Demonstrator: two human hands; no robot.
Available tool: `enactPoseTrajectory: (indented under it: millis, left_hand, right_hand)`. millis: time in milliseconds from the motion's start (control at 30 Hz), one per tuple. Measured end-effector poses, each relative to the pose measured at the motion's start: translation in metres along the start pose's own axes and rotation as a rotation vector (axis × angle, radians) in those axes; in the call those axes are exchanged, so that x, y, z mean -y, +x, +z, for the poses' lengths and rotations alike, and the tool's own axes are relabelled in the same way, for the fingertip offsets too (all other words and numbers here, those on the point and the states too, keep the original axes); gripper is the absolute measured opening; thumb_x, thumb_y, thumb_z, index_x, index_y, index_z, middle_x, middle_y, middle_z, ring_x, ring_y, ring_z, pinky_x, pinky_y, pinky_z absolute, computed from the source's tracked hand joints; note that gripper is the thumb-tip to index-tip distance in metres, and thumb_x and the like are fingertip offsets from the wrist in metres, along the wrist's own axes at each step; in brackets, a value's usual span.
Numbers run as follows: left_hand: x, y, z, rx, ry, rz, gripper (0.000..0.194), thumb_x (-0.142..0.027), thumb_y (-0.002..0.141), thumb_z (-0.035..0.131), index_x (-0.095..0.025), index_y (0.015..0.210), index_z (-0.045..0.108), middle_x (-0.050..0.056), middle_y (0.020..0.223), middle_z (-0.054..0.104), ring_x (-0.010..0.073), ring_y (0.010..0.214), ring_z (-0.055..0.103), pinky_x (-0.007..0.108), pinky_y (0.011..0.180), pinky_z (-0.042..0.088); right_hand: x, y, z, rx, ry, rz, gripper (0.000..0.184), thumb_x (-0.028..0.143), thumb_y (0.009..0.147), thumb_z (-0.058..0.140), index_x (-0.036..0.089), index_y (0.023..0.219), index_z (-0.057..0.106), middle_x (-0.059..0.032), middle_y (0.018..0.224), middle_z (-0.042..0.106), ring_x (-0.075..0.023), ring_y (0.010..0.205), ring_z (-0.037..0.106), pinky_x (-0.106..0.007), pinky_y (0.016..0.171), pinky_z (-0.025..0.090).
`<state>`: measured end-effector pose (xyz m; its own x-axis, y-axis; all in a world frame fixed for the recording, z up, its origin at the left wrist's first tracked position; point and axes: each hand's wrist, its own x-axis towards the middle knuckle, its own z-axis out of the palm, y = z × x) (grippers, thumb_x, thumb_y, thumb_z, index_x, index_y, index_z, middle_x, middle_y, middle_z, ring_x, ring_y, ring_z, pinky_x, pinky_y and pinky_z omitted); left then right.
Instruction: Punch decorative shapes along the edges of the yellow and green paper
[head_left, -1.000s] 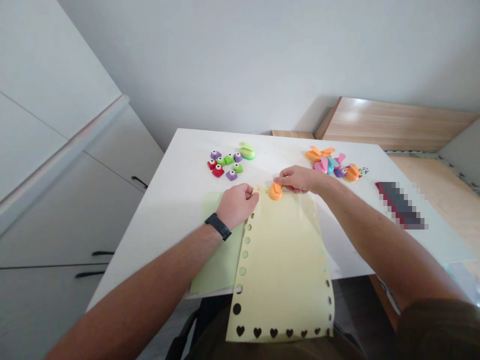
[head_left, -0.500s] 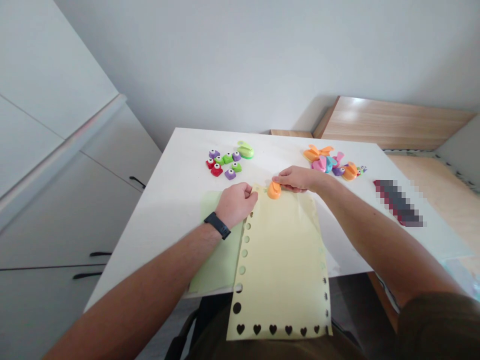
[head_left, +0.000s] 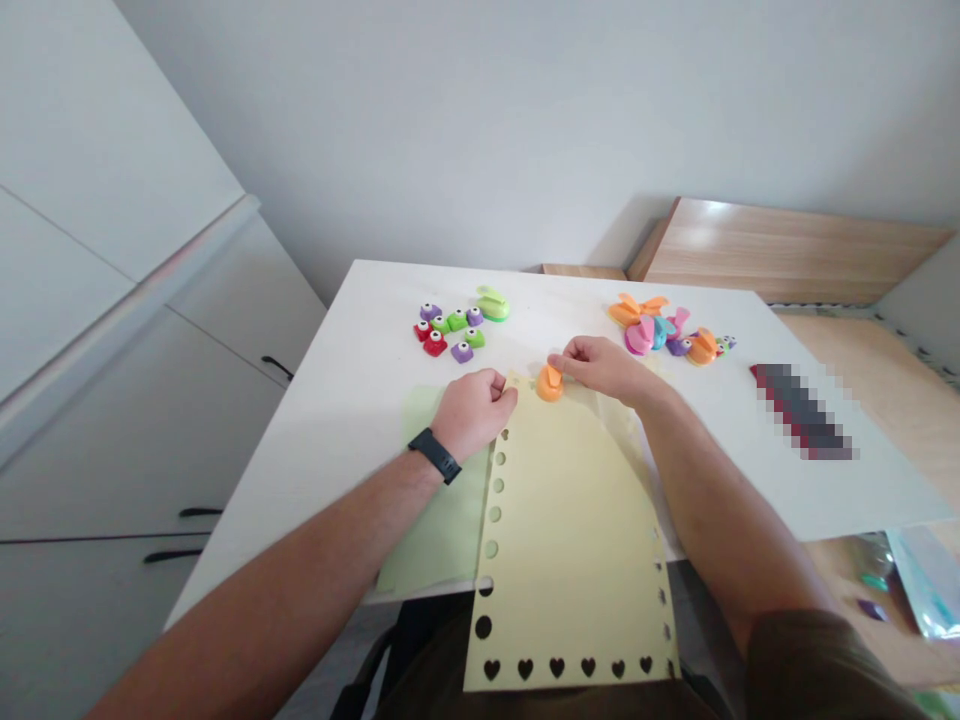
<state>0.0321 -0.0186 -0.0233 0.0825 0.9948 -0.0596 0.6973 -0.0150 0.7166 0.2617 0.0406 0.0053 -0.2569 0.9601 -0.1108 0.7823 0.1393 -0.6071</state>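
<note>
A pale yellow sheet of paper point(head_left: 574, 530) hangs over the table's front edge toward me. Heart-shaped holes run along its near edge, round ones down its left side, small shaped ones down its right. At its far left corner my left hand point(head_left: 476, 408), a dark band on the wrist, is closed on the paper. An orange craft punch point(head_left: 549, 384) sits on the far edge of the sheet. Its lever is in the closed fingers of my right hand point(head_left: 596, 367). A pale green sheet point(head_left: 431, 530) lies partly under the yellow one.
Several small red, green and purple punches point(head_left: 450, 330) and a larger green punch point(head_left: 493, 303) stand at the back left of the white table point(head_left: 322, 400). Another group of coloured punches point(head_left: 660, 325) is at the back right. A blurred-out dark item point(head_left: 802, 410) lies at right.
My right forearm has swung inward and its hand has tilted up slightly on the punch. The yellow sheet's near end has shifted right, and its right side bows more. My left hand keeps its place.
</note>
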Motion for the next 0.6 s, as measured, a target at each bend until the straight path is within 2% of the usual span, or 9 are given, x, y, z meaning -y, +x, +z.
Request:
enactPoseTrajectory:
  millis: [133,333,600]
  left_hand:
    - [0.000,0.000,0.000,0.002,-0.021,-0.003,0.021,-0.041,0.086,0.058,-0.023,0.086,0.068,0.002,0.084,0.076,0.0182,0.077,0.069,0.026,0.065,0.047]
    - [0.000,0.000,0.001,0.008,-0.039,0.008,0.021,-0.041,0.086,0.057,-0.023,0.083,0.066,0.002,0.083,0.076,0.0180,0.075,0.069,0.026,0.063,0.047]
    - [0.002,-0.001,0.002,0.011,-0.040,0.014,0.022,-0.043,0.087,0.057,-0.023,0.084,0.066,0.002,0.083,0.076,0.0183,0.076,0.069,0.026,0.064,0.048]
  right_hand:
    - [0.003,-0.009,0.010,-0.072,0.007,-0.007,0.050,0.069,0.084,0.054,0.019,0.083,0.060,0.0006,0.071,0.059,-0.0119,0.062,0.047,-0.025,0.053,0.031]
    - [0.012,-0.016,0.022,-0.102,-0.009,0.020,0.038,0.057,0.077,0.066,0.021,0.087,0.058,0.0014,0.077,0.065,-0.0127,0.064,0.053,-0.025,0.057,0.036]
    - [0.002,-0.011,0.013,-0.243,-0.029,0.110,0.026,0.046,0.077,0.064,0.021,0.085,0.059,0.0005,0.074,0.063,-0.0130,0.063,0.052,-0.027,0.055,0.033]
